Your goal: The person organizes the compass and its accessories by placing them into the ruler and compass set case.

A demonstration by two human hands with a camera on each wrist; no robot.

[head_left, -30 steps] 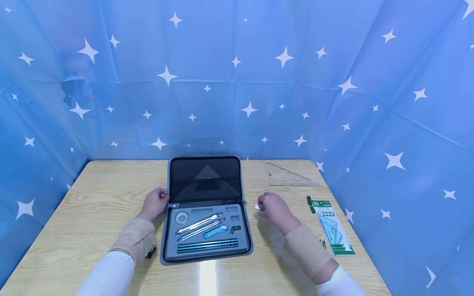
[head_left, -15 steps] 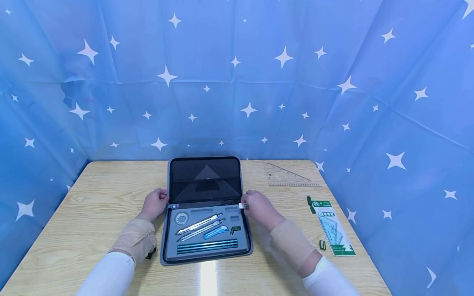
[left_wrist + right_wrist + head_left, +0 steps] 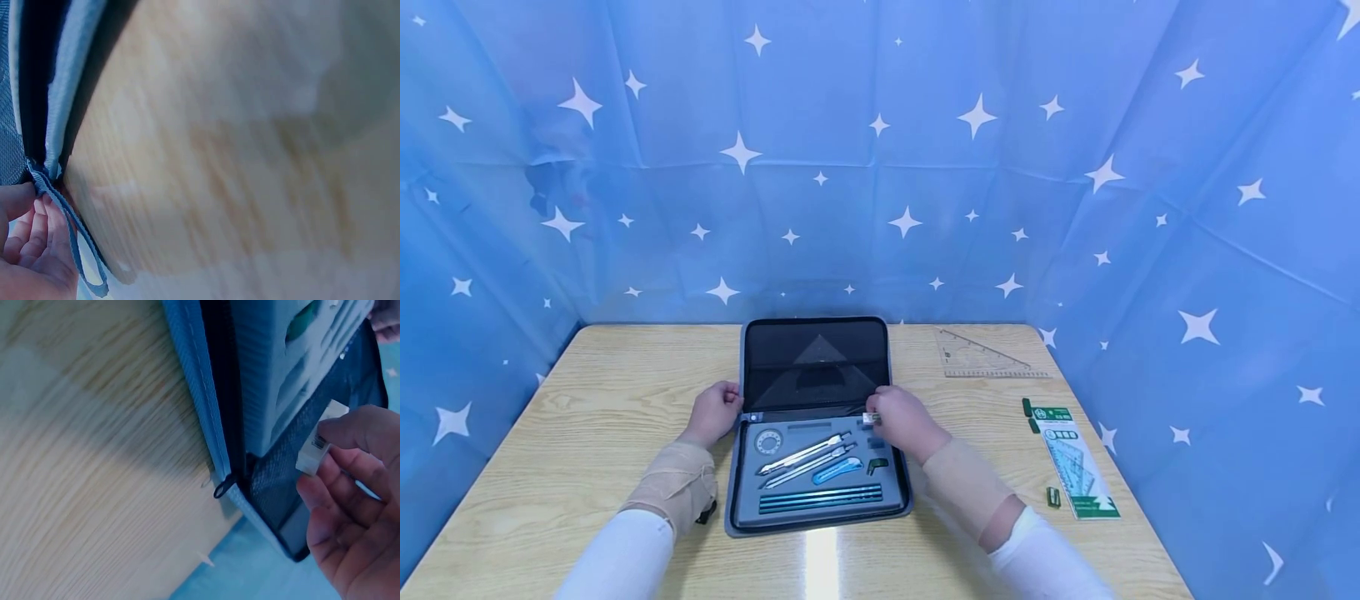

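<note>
An unzipped grey case (image 3: 731, 518) lies open on the table with its dark mesh lid folded back. In its grey foam tray (image 3: 747, 492) are a round dial (image 3: 768, 442), two silver compasses (image 3: 801, 455), a blue utility knife (image 3: 837, 471), a small dark green piece (image 3: 876, 466) and several dark pencils (image 3: 820, 498). Over the tray's upper right slots, my right hand (image 3: 904, 421) pinches a white eraser (image 3: 322, 437) between thumb and fingers; its side carries a barcode. My left hand (image 3: 711, 414) grips the case's left edge at the hinge, beside a fabric loop (image 3: 78, 250).
A clear set square (image 3: 988, 358) lies at the table's back right. Along the right edge are a packet of rulers (image 3: 1077, 467), dark green pieces (image 3: 1030, 415) by its top, and a green sharpener (image 3: 1053, 497). A starry blue curtain (image 3: 865, 208) hangs behind.
My right hand has moved left with the eraser, from beside the case to above the tray's upper right slots. The left hand has stayed at the case's edge.
</note>
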